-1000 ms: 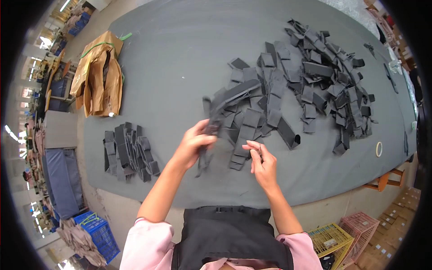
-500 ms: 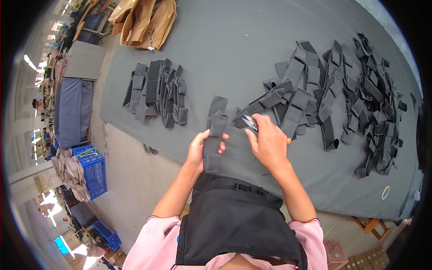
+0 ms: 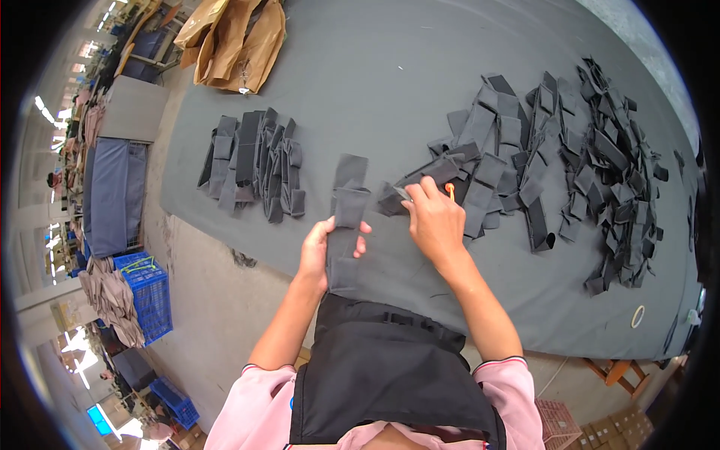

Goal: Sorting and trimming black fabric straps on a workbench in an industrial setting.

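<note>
In my left hand [image 3: 316, 251] is a dark grey fabric strip [image 3: 349, 208] with a folded loop. The thumb lies along its left edge and fingertips show at its right edge. My right hand [image 3: 437, 221] is closed round thread snips [image 3: 403, 195]; most of them are hidden by the fingers, and an orange part [image 3: 450, 189] sticks out by the knuckles. The snips are over the near end of a grey strip [image 3: 435, 171] from the nearest pile; whether they touch it I cannot tell.
Piles of looped grey strips [image 3: 517, 142] lie right of centre, with a denser heap [image 3: 619, 180] farther right. A smaller stack [image 3: 255, 165] is on the left. Brown paper [image 3: 236, 45] is at the far left of the table, and a pale ring [image 3: 637, 316] near its right front.
My right hand has turned, so the snips' blades are less visible and the orange part has come up beside the knuckles. The left hand still holds the strip, slightly farther left in view.
</note>
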The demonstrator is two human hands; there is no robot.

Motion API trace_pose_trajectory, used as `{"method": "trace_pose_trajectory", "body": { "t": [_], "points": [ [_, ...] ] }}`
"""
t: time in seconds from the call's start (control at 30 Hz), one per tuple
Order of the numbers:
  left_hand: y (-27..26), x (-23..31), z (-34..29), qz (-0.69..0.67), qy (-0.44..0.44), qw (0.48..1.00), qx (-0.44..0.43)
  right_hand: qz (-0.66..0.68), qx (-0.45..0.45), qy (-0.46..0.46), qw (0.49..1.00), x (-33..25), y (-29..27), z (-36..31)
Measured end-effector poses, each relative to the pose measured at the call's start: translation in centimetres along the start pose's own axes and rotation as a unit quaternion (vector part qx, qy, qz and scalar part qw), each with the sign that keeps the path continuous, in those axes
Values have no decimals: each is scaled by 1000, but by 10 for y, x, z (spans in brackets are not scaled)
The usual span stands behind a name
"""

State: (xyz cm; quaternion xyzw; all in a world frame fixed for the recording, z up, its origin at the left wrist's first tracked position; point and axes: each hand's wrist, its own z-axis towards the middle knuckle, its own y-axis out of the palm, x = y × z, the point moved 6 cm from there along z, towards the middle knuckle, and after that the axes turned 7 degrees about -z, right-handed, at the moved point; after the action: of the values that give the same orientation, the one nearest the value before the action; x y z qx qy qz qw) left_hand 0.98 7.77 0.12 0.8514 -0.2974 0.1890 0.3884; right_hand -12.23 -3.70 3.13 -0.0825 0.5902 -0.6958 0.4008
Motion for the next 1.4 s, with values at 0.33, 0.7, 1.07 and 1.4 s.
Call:
{"method": "trace_pose_trajectory", "body": {
  "t": [0.33,0.7,1.07,1.4],
  "points": [
    [79,71,98,517,305,800,0,537,-83,412,732,64,60,-70],
    [86,-20,79,244,-109,953,-143,499,66,401,765,33,36,-61],
    [-43,-8,-1,90,-27,989,112,315,-110,264,905,23,5,-83],
    [-49,-8,-18,-64,-18,995,81,82,-49,-38,995,-24,8,6]
  ]
}}
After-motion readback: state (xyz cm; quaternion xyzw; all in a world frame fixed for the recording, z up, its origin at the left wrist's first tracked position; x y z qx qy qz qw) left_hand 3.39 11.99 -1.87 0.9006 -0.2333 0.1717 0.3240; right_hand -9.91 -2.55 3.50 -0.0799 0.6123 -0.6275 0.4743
